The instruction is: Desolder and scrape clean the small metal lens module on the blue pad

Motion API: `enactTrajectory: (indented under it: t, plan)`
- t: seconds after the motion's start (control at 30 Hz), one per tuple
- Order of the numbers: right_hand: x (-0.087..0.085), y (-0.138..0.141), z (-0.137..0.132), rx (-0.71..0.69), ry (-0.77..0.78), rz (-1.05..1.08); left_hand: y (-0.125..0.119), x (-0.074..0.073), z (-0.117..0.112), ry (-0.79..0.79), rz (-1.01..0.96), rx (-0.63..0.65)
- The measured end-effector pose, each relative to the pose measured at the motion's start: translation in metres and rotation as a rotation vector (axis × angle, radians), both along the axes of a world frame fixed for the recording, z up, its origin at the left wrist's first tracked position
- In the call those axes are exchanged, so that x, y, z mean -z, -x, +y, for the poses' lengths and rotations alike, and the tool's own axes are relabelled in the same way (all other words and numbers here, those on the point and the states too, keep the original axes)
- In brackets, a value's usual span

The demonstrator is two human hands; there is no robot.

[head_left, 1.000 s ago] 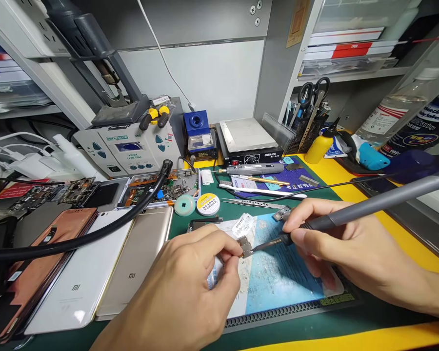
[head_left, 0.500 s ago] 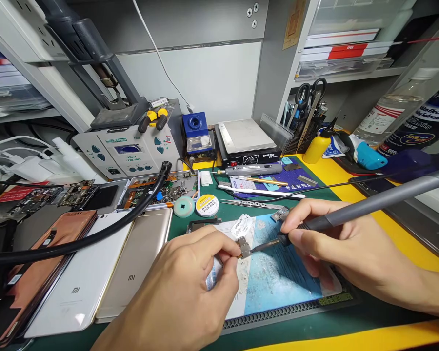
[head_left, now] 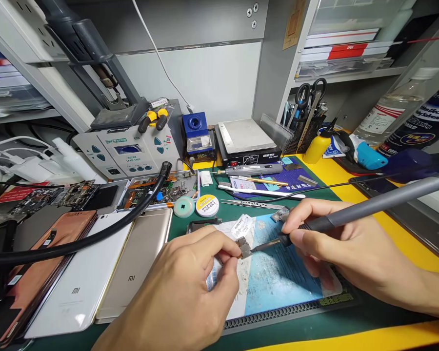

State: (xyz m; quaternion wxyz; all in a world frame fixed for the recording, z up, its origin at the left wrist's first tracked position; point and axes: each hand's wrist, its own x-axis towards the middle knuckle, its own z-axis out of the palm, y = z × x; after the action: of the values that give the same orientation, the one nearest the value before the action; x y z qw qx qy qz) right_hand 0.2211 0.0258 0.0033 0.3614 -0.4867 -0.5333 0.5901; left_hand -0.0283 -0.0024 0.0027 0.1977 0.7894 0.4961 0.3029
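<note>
My left hand [head_left: 193, 282] is closed, pinching a small metal connector part [head_left: 245, 247] between thumb and forefinger. In my right hand [head_left: 344, 248] a grey soldering iron [head_left: 351, 209] is gripped like a pen, its tip touching or very near the connector's right edge. Both hands are over a blue and white card [head_left: 274, 273] specked with residue. Another small metal part [head_left: 280, 213] lies at the card's far edge, near my right fingertips. A white paper label [head_left: 242, 225] lies just behind the connector. My left fingers hide part of the connector.
Several phones, among them a white one [head_left: 82, 278], lie at left under a black hose [head_left: 95, 246]. A hot-air station [head_left: 131, 151] and a heating plate [head_left: 247, 136] stand behind. Tweezers [head_left: 245, 204], a white brush [head_left: 267, 192] and a round tin [head_left: 207, 205] lie beyond the card.
</note>
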Motion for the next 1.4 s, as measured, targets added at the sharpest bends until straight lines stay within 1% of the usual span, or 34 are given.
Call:
enactTrajectory:
  t: [0.17, 0.3, 0.37, 0.47, 0.57, 0.73, 0.87, 1.03, 1.27, 1.4]
  plan:
    - [-0.006, 0.002, -0.002, 0.014, 0.012, 0.005, -0.001, -0.001, 0.001, -0.013, 0.010, -0.002]
    - [-0.016, 0.009, -0.005, 0.072, 0.032, -0.046, -0.001, -0.001, 0.001, 0.002, 0.018, -0.002]
    - [-0.019, 0.011, -0.005, 0.073, 0.043, -0.063, -0.001, -0.001, 0.001, 0.012, 0.013, 0.004]
    - [-0.020, 0.012, -0.006, 0.067, 0.052, -0.068, 0.000, -0.001, 0.000, 0.027, 0.005, 0.007]
    - [-0.021, 0.013, -0.007, 0.102, 0.048, -0.075, 0.000, 0.000, 0.000, 0.041, 0.003, 0.002]
    - [-0.023, 0.014, -0.008, 0.103, 0.049, -0.081, 0.000, -0.002, 0.000, 0.030, 0.011, -0.002]
    - [-0.021, 0.013, -0.007, 0.097, 0.049, -0.080, 0.000, -0.003, 0.001, 0.031, 0.007, 0.004]
    - [-0.014, 0.009, -0.003, 0.032, 0.039, -0.022, 0.001, -0.003, -0.001, 0.026, 0.012, 0.000]
    - [-0.016, 0.009, -0.004, 0.050, 0.036, -0.053, 0.001, -0.001, -0.001, 0.035, 0.005, 0.004]
    - [-0.011, 0.006, -0.003, 0.021, 0.025, -0.019, 0.000, -0.001, 0.000, 0.012, 0.003, 0.001]
